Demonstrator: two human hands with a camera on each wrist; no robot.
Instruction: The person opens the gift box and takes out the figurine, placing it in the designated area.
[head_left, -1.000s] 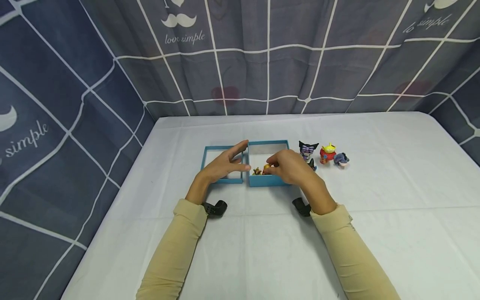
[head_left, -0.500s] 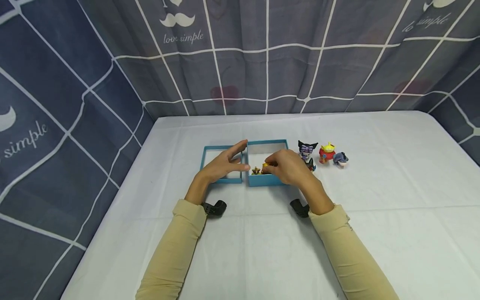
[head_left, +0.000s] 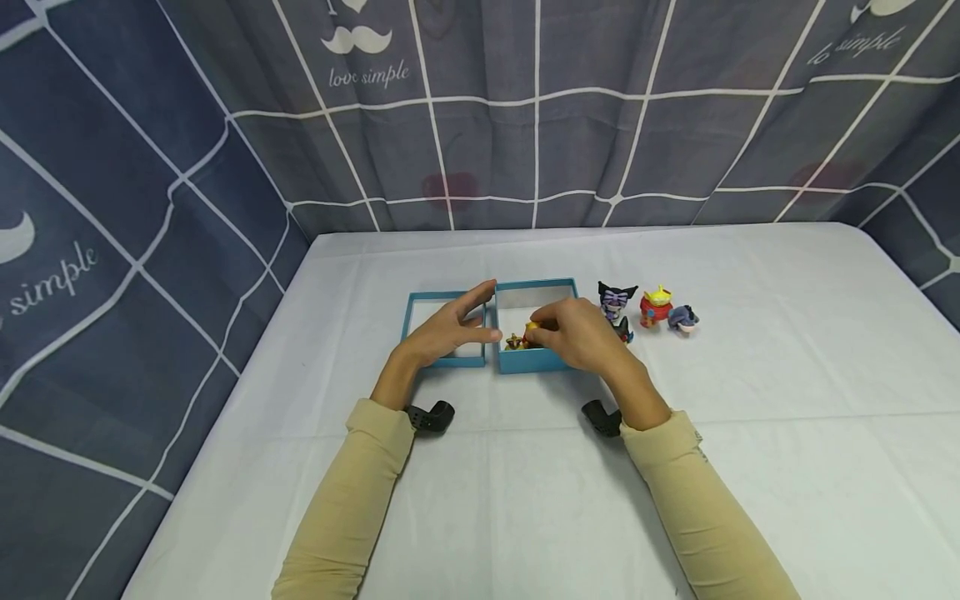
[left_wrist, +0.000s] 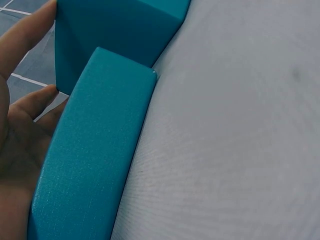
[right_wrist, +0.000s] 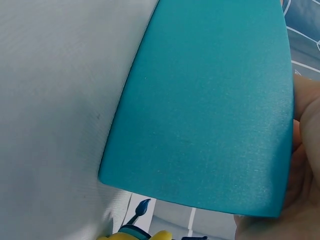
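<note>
In the head view the left hand [head_left: 448,332] rests with fingers fairly straight at the left wall of the deeper blue box [head_left: 534,361], above the shallow blue tray or lid [head_left: 459,362]. The left wrist view shows its fingertips touching the box [left_wrist: 115,30]. Over the right part of the box, the right hand [head_left: 583,335] pinches a small yellow and red figure [head_left: 531,330] inside it. A small golden figure [head_left: 513,342] stands beside that one, near the front wall. In the right wrist view the box wall [right_wrist: 200,110] hides the right fingertips.
Right of the box stand a black and purple figure [head_left: 616,301], a smaller dark figure [head_left: 624,330] partly behind the hand, a red figure with a yellow-green head [head_left: 656,307] and a blue-grey figure [head_left: 683,319]. A gridded curtain [head_left: 480,150] hangs behind the white table [head_left: 480,500].
The right hand has shifted slightly, and more of the yellow and red figure at its fingertips shows. The left hand stays where it was at the box.
</note>
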